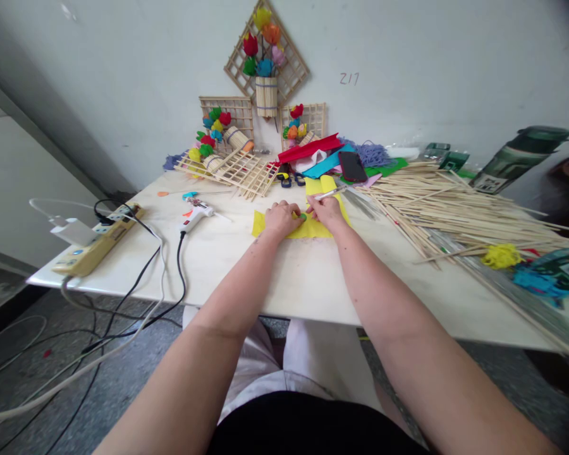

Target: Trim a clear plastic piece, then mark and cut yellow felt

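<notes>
A sheet of yellow crepe-like paper (260,223) lies on the white table under both hands. My left hand (283,218) rests on it with fingers bent, the fingertips pressing a small green piece (303,217) against the paper. In my right hand (329,210) is a slim white pen (330,192), tilted, with my fingers closed around it. Its tip end is hidden by the fingers, close beside the green piece. Just beyond the hands, scissors (286,179) with dark and yellow handles lie near the paper's folded upper part.
On the left are a glue gun (196,217) and a power strip (102,240) with trailing cables. Thin wooden sticks (455,202) cover the right side, near a dark bottle (521,158). A phone (352,167) lies on coloured paper. Stick lattices with paper flowers (266,63) stand behind.
</notes>
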Demonstrator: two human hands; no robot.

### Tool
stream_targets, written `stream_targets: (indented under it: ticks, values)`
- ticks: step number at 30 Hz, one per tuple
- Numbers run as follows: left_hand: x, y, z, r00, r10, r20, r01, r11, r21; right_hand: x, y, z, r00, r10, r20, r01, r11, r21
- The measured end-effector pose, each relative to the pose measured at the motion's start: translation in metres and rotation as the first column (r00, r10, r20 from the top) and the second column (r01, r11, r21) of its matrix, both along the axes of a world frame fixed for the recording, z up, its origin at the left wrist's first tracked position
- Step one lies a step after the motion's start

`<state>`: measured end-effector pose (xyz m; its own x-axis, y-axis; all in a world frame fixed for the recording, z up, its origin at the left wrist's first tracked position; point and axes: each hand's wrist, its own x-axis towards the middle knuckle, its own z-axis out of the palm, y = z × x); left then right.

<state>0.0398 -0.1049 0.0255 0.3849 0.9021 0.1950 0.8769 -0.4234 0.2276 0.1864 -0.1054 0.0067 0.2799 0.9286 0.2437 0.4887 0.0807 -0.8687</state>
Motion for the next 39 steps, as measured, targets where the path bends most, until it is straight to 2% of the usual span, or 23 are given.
stream_targets:
  ticks: [6, 8, 11, 17, 25, 32, 39]
  values:
    - [0.001, -0.001, -0.001, 1.000, 0.002, 0.008, -0.002, 1.000, 0.013, -0.002, -0.005, 0.004, 0.955, 0.027, 0.294, -0.008, 0.998, -0.063]
    - [0.001, -0.001, -0.001, 1.000, 0.002, 0.016, -0.002, 1.000, 0.018, -0.003, -0.007, 0.005, 0.938, 0.031, 0.345, -0.009, 0.998, -0.065]
    - [0.000, -0.001, -0.002, 1.000, -0.003, 0.020, 0.003, 1.000, 0.014, -0.004, -0.008, 0.006, 0.932, 0.034, 0.361, -0.008, 0.997, -0.072]
    - [-0.001, 0.001, -0.001, 1.000, -0.009, 0.012, 0.009, 1.000, -0.014, -0.002, -0.006, 0.006, 0.959, 0.037, 0.280, -0.006, 0.994, -0.113]
    - [-0.004, 0.001, 0.001, 0.999, -0.041, 0.025, 0.040, 0.999, 0.028, 0.002, 0.000, 0.003, 0.956, 0.050, 0.288, -0.017, 0.993, -0.117]
    - [-0.004, -0.001, 0.002, 1.000, -0.015, 0.015, 0.014, 1.000, 0.013, -0.002, -0.005, 0.008, 0.913, 0.021, 0.407, 0.035, 0.991, -0.129]
    - [-0.003, 0.006, -0.004, 0.999, 0.017, 0.048, -0.017, 1.000, -0.005, -0.008, -0.009, 0.012, 0.865, 0.027, 0.501, 0.072, 0.981, -0.178]
